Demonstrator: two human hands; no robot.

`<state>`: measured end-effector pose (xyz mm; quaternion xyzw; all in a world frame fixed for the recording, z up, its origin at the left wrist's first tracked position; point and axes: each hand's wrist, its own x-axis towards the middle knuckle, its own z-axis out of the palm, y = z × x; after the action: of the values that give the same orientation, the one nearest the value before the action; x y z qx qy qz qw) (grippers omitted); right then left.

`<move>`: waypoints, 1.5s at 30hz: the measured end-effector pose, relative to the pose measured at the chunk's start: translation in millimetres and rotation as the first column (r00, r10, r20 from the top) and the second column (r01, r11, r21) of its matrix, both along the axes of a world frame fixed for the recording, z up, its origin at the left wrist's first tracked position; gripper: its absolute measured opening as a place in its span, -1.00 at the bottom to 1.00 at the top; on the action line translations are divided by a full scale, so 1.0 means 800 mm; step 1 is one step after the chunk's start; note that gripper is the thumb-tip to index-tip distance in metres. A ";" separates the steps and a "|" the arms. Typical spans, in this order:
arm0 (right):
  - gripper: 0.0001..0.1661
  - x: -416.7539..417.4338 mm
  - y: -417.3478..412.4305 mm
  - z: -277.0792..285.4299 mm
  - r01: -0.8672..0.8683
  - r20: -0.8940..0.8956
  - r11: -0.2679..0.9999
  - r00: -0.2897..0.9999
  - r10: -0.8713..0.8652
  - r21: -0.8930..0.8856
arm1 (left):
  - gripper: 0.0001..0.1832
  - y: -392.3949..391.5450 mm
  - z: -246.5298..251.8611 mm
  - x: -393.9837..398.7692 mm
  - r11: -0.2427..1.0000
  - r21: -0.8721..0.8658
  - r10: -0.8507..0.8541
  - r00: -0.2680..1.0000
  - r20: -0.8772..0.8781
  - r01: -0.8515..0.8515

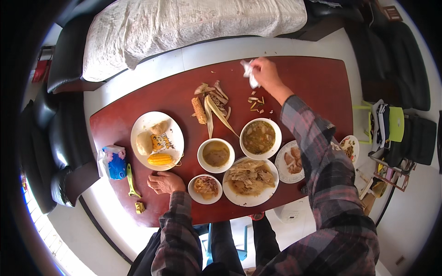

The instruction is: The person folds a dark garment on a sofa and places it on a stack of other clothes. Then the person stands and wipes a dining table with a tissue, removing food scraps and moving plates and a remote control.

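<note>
My right hand [265, 74] is near the far edge of the red-brown wooden table [310, 79], its fingers shut on a crumpled white tissue [250, 74]. Close below it lie small vegetable scraps [256, 103]. My left hand [167, 182] rests on the table near its front edge, just below a white plate [138, 124] with a yellow corn piece [160, 159] and two pale buns or peeled potatoes [144, 143]. It holds nothing that I can see. A chewed corn cob [199, 110] lies mid-table beside bones and corn husks [217, 111].
Bowls of soup [259, 136] and broth [216, 154], a small bowl of food [205, 189] and a plate of meat [250, 181] stand near the front. Two more food plates are at right. A tissue pack [115, 162] and green peeler [132, 181] lie at left.
</note>
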<state>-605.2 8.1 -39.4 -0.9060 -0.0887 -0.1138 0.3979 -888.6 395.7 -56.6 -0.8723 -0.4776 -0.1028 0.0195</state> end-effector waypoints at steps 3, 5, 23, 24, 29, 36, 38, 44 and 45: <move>-0.84 -0.025 0.031 0.031 -0.152 -0.161 0.967 0.969 0.186 0.203 | -0.61 0.013 0.002 -0.009 1.000 0.028 0.009 1.000 -0.009 -0.009; -0.80 -0.012 0.011 0.029 -0.096 -0.019 0.990 0.995 0.099 0.102 | -0.60 0.011 0.002 -0.008 1.000 0.020 0.003 1.000 -0.016 -0.003; -0.86 0.019 0.072 0.022 -0.035 -0.086 0.999 0.996 0.037 0.034 | -0.63 -0.005 0.002 0.003 0.999 0.023 -0.035 0.998 0.055 0.034; -0.87 0.020 0.083 0.017 -0.007 -0.066 1.000 0.998 0.007 0.006 | -0.63 -0.005 0.002 0.003 0.999 0.028 -0.037 0.998 0.056 0.035; -0.93 -0.011 0.131 0.015 -0.254 -0.205 0.966 0.944 0.260 0.056 | -0.64 0.000 0.006 0.001 1.000 -0.010 0.006 1.000 0.015 -0.006; -0.89 0.026 0.152 0.029 -0.206 -0.027 0.979 0.978 0.206 0.006 | -0.63 -0.001 0.010 0.004 0.999 0.000 -0.032 0.998 0.050 0.032; -0.89 0.019 0.153 0.027 -0.189 -0.020 0.978 0.982 0.188 -0.084 | -0.63 -0.006 0.011 0.007 0.999 -0.004 -0.043 0.998 0.050 0.044; -0.85 -0.037 0.105 0.061 -0.229 -0.177 0.959 0.950 0.257 0.167 | -0.63 0.004 0.003 -0.002 1.000 0.023 -0.007 1.000 0.008 0.007; -0.83 -0.045 0.084 0.070 -0.147 -0.186 0.966 0.964 0.188 0.213 | -0.62 0.005 0.005 -0.003 1.000 0.013 0.001 1.000 0.005 -0.001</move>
<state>-641.4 75.1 16.5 -0.8580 -0.1122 0.0060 0.5011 -891.1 399.6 -52.2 -0.8717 -0.4772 -0.1082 0.0240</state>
